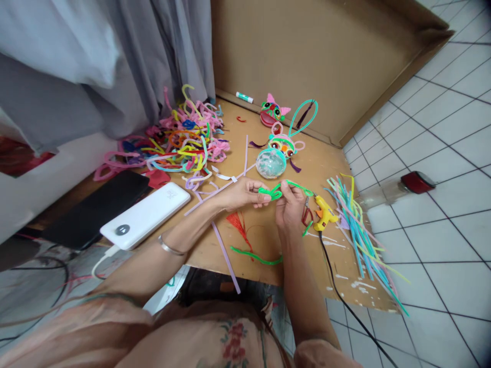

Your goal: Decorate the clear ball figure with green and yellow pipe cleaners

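Between the pile (184, 138) at left and the ball (270, 163), bare worktop (235, 140) leaves passage over one flat strip (246, 151). Right of the right grip (290, 202), the glue gun (325, 213) obstructs; a board (276, 56) walls the far side.

Light: bright, diffuse; source out of view. Shadows: soft, faint, on table (318, 153). Glare: small highlights on clear ball (270, 163); pale patch on grey curtain (153, 56). Distortion: wide-angle, floor tiles (452, 128) stretched rightward, right corners darkened. Blur: floral shirt (184, 340), soft.
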A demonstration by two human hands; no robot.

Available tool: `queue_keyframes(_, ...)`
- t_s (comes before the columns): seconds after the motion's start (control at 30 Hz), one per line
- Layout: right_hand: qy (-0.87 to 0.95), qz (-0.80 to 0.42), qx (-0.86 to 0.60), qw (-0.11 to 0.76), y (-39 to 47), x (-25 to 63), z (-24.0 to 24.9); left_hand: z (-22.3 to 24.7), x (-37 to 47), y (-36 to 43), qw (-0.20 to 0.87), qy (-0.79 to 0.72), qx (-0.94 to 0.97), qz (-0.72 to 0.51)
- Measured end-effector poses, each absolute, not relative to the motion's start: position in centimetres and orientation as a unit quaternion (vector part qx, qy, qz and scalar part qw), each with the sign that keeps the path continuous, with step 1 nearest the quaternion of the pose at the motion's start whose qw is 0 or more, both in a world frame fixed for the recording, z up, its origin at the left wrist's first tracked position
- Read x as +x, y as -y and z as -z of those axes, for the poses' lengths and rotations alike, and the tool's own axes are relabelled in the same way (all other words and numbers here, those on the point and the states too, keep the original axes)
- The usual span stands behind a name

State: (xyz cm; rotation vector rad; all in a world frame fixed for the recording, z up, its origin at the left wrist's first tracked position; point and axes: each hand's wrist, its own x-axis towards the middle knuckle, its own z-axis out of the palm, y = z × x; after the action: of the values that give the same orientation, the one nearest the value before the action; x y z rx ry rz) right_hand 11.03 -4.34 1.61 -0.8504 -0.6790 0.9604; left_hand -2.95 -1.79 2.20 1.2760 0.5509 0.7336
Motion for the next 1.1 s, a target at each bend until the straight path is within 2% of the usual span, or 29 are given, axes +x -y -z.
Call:
queue_keyframes(0.2, 0.332, -0.502, -0.378, 0.704, 4.6, 10.5, -1.2, -2.0, -2.7, 1.5, 0.691, -0.217, 0.532, -0.438)
queue_keyframes(0.3, 0.333, -0.492, -0.373, 0.713, 5.0, 10.1, -1.1, -1.8, -2.6, 1.3, 0.694, -0.217, 0.483, -0.488)
queue_keyframes(0.5, 0.407, -0.352, -0.474, 0.697, 5.4, 9.6, -0.7, -1.6, -2.6, 1.1, 0.740, -0.224, 0.397, -0.495)
queue_keyframes(0.67, 0.494, -0.244, -0.489, 0.676, 5.6, 9.6, -0.8, -1.7, -2.6, 1.0, 0.748, -0.227, 0.378, -0.496)
queue_keyframes(1.1, 0.628, -0.110, -0.480, 0.602, 6.0, 9.8, -0.4, -1.7, -2.5, 0.8, 0.708, -0.275, 0.360, -0.542)
